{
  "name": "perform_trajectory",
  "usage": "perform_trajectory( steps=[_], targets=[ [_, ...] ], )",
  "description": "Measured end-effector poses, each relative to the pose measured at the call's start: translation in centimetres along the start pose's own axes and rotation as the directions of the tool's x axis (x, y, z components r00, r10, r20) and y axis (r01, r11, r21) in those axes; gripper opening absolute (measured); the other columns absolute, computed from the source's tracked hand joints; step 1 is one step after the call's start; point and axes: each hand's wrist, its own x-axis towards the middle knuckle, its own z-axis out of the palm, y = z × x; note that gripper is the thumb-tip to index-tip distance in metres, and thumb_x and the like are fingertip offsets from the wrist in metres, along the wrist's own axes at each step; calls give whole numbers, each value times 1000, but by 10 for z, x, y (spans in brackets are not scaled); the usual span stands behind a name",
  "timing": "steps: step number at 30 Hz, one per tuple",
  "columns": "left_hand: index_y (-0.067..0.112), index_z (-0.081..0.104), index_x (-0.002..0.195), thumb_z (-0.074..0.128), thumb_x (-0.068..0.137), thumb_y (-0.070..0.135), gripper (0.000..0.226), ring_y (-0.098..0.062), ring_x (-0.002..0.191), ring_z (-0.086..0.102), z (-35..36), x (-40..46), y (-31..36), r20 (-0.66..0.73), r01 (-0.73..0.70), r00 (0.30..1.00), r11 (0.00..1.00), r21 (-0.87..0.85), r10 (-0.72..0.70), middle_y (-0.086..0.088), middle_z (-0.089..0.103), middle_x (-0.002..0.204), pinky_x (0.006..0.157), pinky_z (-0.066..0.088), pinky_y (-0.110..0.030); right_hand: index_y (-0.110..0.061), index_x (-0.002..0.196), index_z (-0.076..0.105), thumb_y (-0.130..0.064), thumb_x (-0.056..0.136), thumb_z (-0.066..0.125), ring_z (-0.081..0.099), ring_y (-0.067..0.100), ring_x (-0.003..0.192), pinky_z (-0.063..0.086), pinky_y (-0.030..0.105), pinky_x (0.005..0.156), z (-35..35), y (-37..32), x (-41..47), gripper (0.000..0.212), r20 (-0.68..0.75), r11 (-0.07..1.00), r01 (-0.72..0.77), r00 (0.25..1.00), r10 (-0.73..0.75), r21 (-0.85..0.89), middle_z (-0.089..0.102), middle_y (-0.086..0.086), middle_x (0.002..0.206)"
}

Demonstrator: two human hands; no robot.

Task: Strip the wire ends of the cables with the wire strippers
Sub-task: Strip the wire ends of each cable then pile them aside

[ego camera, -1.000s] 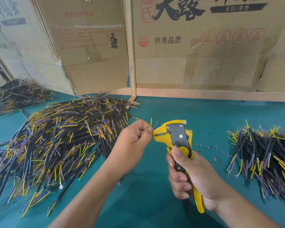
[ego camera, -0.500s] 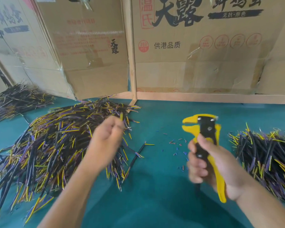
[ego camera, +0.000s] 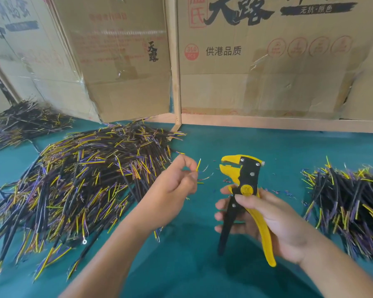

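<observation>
**Stripper upright, cable pinched beside it**

Your right hand (ego camera: pixel 267 220) grips the wire stripper (ego camera: pixel 243 196) by its handles, head up and tilted left, its mouth gaping. Your left hand (ego camera: pixel 172 186) has its fingers closed on a cable (ego camera: pixel 199 164), yellow end pointing up, just left of the tool. Bare desk (ego camera: pixel 289 151) lies between the big pile (ego camera: pixel 80 181) and right pile (ego camera: pixel 349 203).

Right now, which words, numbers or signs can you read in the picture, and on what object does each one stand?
"天露": large black brush characters on the right cardboard box.
"供港品质": same box, below.
"无抗·原色": same box, on a black stroke.
"360 PCS": red circle, same box; "PCS" is faint.
"氏": red seal, same box, top cut off.
"天露": small, vertical, on the middle cardboard box; its red print is too blurred.
Round emblem on the wire strippers: unreadable.
</observation>
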Motion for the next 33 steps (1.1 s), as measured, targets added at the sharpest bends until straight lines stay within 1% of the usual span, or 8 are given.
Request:
perform_trajectory(
  steps=[1,3,6,10,14,19,24,33],
  targets=[
    [30,47,86,46,88,41,11,-18,59,24,0,0,1,-9,-2,1000,999,45,3,11,34,60,54,24,-36,0,116,65,-16,83,69,67,42,87,56,56,79,0,-1,-1,37,20,999,0,1000,1,-37,65,27,96],
    [28,49,81,48,87,39,12,-13,54,25,0,-1,2,-15,-15,1000,994,109,17,11,35,57,50,26,-27,-3,119,65,-19,88,65,64,37,83,55,55,80,-1,-4,-3,35,51,993,7,999,-1,-116,61,22,90],
    [25,52,77,50,89,25,13,-7,50,22,1,-3,6,-14,-19,1000,999,48,19,9,33,57,46,24,-16,-4,121,64,-18,91,64,59,34,81,54,57,83,-2,-6,-7,33,100,985,-4,995,22,-173,57,19,86],
    [29,54,74,50,89,20,18,-9,51,21,1,-3,11,-54,3,999,1000,-17,-3,11,32,57,46,22,-21,-5,118,64,-19,86,68,56,33,81,53,57,85,1,-5,-10,36,158,985,-44,985,71,-167,55,19,85],
    [15,52,83,48,92,18,10,-7,51,26,4,-4,13,-48,-12,999,999,-40,11,14,37,57,47,24,-20,-11,111,69,-14,87,62,62,35,85,54,48,82,4,-1,-8,25,144,978,-22,988,53,-209,63,24,92],
    [11,50,86,49,90,14,5,-6,49,26,5,-4,14,-18,-16,1000,999,-49,15,14,37,56,46,25,-17,-13,111,68,-12,90,57,65,41,84,55,43,81,2,1,-9,24,171,973,-6,984,47,-232,65,26,89],
    [10,48,86,49,88,12,3,-5,48,24,8,-4,13,-14,1,1000,998,-69,-2,11,35,57,45,24,-15,-12,113,66,-13,90,58,62,37,80,54,44,81,1,2,-9,24,200,962,38,980,17,-270,62,23,86],
    [13,45,86,46,87,12,2,-3,48,24,11,-5,13,17,10,1000,998,-62,-9,17,40,53,45,24,-13,-12,114,65,-20,86,63,57,32,77,53,44,80,0,4,-9,28,254,957,65,967,10,-282,58,19,81]
  ],
)
